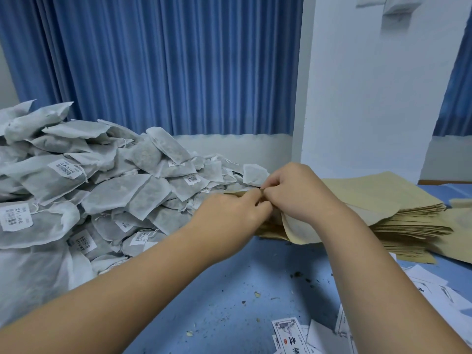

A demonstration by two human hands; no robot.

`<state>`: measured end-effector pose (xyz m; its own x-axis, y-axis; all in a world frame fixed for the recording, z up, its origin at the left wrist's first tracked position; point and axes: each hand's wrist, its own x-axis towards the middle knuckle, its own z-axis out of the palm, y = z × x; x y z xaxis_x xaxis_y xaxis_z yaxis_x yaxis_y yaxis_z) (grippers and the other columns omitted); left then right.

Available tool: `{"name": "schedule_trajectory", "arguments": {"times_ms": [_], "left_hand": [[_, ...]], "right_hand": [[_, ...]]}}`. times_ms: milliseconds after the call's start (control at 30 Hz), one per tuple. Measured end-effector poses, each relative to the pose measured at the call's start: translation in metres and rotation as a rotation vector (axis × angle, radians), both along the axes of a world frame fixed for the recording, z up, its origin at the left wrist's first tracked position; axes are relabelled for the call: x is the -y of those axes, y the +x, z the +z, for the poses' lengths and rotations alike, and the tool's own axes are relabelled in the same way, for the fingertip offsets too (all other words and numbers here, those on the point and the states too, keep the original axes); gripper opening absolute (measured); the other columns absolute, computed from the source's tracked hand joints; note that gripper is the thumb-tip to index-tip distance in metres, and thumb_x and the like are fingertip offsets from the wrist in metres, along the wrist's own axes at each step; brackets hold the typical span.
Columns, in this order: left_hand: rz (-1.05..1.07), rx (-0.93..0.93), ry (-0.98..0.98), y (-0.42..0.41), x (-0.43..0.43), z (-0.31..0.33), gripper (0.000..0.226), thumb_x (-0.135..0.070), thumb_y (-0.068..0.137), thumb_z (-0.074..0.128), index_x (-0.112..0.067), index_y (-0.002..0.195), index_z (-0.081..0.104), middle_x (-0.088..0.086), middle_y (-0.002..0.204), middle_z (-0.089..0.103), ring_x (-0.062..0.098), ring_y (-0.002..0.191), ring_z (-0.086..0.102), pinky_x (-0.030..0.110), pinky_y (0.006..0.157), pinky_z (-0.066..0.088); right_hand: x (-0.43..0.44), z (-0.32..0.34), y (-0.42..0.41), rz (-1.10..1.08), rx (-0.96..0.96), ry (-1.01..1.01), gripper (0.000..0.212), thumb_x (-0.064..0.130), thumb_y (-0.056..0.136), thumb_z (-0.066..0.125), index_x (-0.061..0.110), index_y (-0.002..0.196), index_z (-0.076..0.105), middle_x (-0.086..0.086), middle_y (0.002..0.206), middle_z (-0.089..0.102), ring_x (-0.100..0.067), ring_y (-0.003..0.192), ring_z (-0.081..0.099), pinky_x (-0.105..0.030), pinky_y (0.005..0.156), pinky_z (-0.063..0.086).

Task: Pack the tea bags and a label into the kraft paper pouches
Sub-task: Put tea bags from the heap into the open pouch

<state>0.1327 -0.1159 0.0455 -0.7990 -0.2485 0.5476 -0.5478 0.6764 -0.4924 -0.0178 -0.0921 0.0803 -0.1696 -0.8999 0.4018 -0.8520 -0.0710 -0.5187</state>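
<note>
A big heap of white tea bags [107,190] with barcode tags fills the left of the blue table. A stack of flat kraft paper pouches [398,200] lies at the right. My left hand [229,213] and my right hand [298,192] meet at the near left corner of the stack. Both pinch the top edge of one kraft pouch [298,229], which curls up below my right wrist. Printed paper labels [291,335] lie scattered at the bottom right.
The blue table top [229,290] carries tea crumbs in front of me. A blue curtain [166,65] hangs behind the heap, and a white wall pillar [370,85] rises at the right. More loose pouches [459,226] lie at the far right edge.
</note>
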Motion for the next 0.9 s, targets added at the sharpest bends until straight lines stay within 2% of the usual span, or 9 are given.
{"name": "schedule_trajectory", "arguments": {"times_ms": [67, 167, 233, 300, 400, 567, 667, 833, 900], "left_hand": [[0.004, 0.015, 0.144, -0.001, 0.005, -0.005, 0.03, -0.022, 0.079, 0.064, -0.017, 0.107, 0.055, 0.001, 0.104, 0.049, 0.019, 0.056, 0.039, 0.026, 0.043, 0.027], [0.025, 0.027, 0.433, 0.004, 0.01, -0.005, 0.043, -0.023, 0.078, 0.056, -0.024, 0.118, 0.04, -0.007, 0.1, 0.023, 0.007, 0.064, 0.031, 0.026, 0.049, 0.031], [0.064, -0.024, 0.581, 0.009, 0.014, -0.002, 0.049, -0.022, 0.077, 0.058, -0.027, 0.121, 0.039, -0.008, 0.101, 0.025, 0.008, 0.073, 0.041, 0.029, 0.062, 0.04], [0.092, -0.082, 0.628, 0.015, 0.018, 0.003, 0.034, -0.021, 0.078, 0.058, -0.026, 0.11, 0.047, -0.006, 0.104, 0.041, 0.017, 0.09, 0.05, 0.031, 0.075, 0.045], [0.097, -0.165, 0.488, 0.025, 0.018, 0.014, 0.008, -0.024, 0.079, 0.056, -0.022, 0.086, 0.053, -0.008, 0.086, 0.055, 0.019, 0.089, 0.055, 0.035, 0.072, 0.047], [-0.17, -0.438, 0.274, 0.035, 0.005, 0.023, 0.024, -0.019, 0.08, 0.056, -0.021, 0.1, 0.071, -0.006, 0.09, 0.064, 0.021, 0.083, 0.061, 0.04, 0.06, 0.051], [-0.316, -0.396, 0.135, 0.031, 0.003, 0.019, 0.024, -0.01, 0.082, 0.062, -0.009, 0.103, 0.073, 0.007, 0.097, 0.066, 0.029, 0.086, 0.063, 0.042, 0.066, 0.051], [-0.337, -0.333, 0.171, 0.02, 0.002, 0.004, 0.029, -0.017, 0.082, 0.055, -0.01, 0.104, 0.074, 0.012, 0.092, 0.06, 0.028, 0.076, 0.058, 0.035, 0.059, 0.05], [-0.366, -0.311, 0.149, 0.017, 0.006, -0.002, 0.025, -0.009, 0.079, 0.064, -0.008, 0.102, 0.074, 0.011, 0.087, 0.063, 0.029, 0.072, 0.059, 0.035, 0.057, 0.049]], "right_hand": [[0.001, -0.001, 0.0, -0.003, -0.003, -0.002, 0.023, 0.008, 0.073, 0.054, 0.016, 0.069, 0.075, -0.002, 0.069, 0.069, -0.02, 0.074, 0.064, -0.035, 0.068, 0.056], [0.001, -0.002, 0.0, -0.012, 0.004, -0.003, 0.023, 0.008, 0.073, 0.054, 0.017, 0.067, 0.075, 0.0, 0.068, 0.069, -0.019, 0.072, 0.064, -0.033, 0.066, 0.056], [0.001, -0.002, -0.001, -0.018, 0.01, -0.004, 0.023, 0.007, 0.071, 0.055, 0.017, 0.065, 0.074, 0.0, 0.067, 0.068, -0.018, 0.072, 0.063, -0.032, 0.064, 0.054], [0.001, -0.003, -0.002, -0.023, 0.021, -0.004, 0.023, 0.006, 0.071, 0.053, 0.016, 0.064, 0.073, 0.0, 0.067, 0.068, -0.019, 0.071, 0.062, -0.03, 0.063, 0.052], [0.0, -0.003, -0.002, -0.029, 0.038, -0.006, 0.023, 0.005, 0.071, 0.053, 0.015, 0.063, 0.072, -0.001, 0.068, 0.067, -0.021, 0.071, 0.062, -0.031, 0.063, 0.052], [-0.001, -0.002, -0.003, -0.037, 0.057, 0.005, 0.018, 0.005, 0.069, 0.053, 0.007, 0.069, 0.071, -0.012, 0.062, 0.058, -0.021, 0.058, 0.047, -0.029, 0.054, 0.042], [-0.003, -0.002, -0.002, -0.033, 0.064, -0.015, 0.016, 0.003, 0.065, 0.047, 0.004, 0.053, 0.057, -0.007, 0.054, 0.038, -0.016, 0.057, 0.03, -0.03, 0.053, 0.029], [0.001, -0.003, -0.005, -0.004, 0.058, -0.037, 0.022, 0.003, 0.072, 0.052, 0.002, 0.081, 0.072, -0.018, 0.086, 0.067, -0.034, 0.07, 0.056, -0.042, 0.057, 0.048], [0.001, -0.003, -0.008, 0.0, 0.1, -0.039, 0.022, 0.004, 0.071, 0.054, 0.01, 0.071, 0.074, -0.007, 0.071, 0.069, -0.026, 0.069, 0.061, -0.038, 0.06, 0.053]]}}
